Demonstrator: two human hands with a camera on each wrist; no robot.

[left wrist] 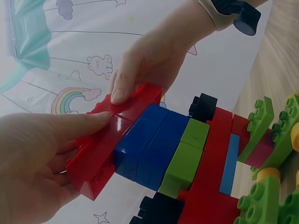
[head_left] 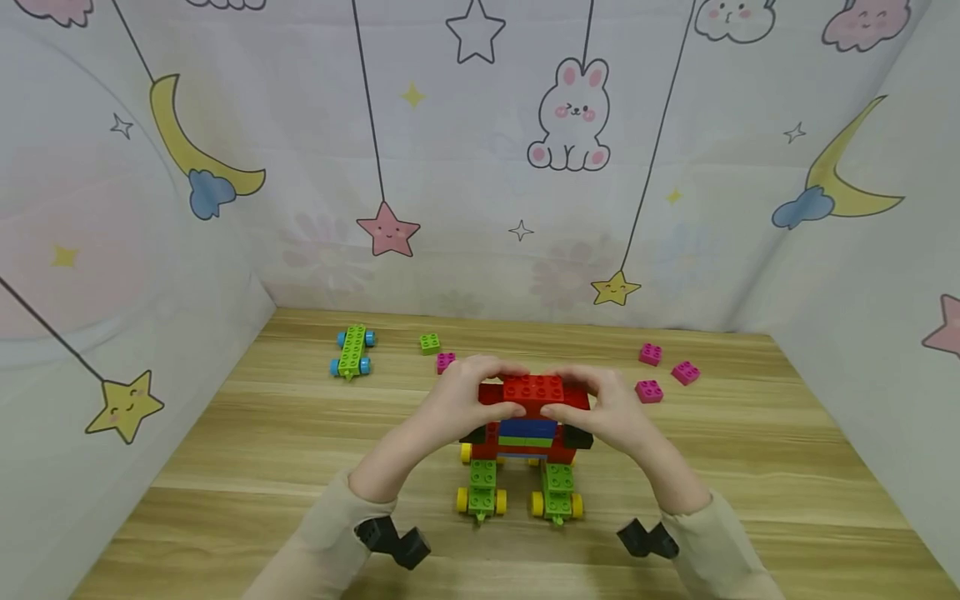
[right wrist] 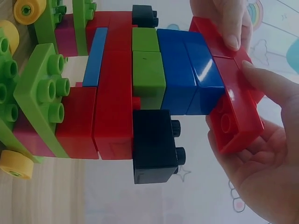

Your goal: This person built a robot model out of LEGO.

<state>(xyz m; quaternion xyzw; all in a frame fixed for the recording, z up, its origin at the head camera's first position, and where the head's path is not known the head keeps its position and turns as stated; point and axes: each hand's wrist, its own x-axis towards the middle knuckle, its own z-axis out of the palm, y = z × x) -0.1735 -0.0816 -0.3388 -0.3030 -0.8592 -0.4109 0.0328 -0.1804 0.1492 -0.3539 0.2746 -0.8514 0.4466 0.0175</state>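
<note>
Pinching the red bricks (head_left: 533,388) at opposite ends with left hand (head_left: 467,398) and right hand (head_left: 621,410), atop a toy stack (head_left: 528,427). Sitting above blue bricks (right wrist: 177,72), green bricks (right wrist: 148,77) and yellow-wheeled bases (head_left: 483,501) on the table (head_left: 300,467)

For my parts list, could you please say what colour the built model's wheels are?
Yellow; the wheels show best in the head view.

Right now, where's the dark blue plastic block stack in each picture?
Head: the dark blue plastic block stack is in the lower middle.
Left wrist: it is around the middle, tilted.
Right wrist: it is above centre, a bit right.
Shared landmark: lime-green plastic blocks lie right against it in all three.
</note>
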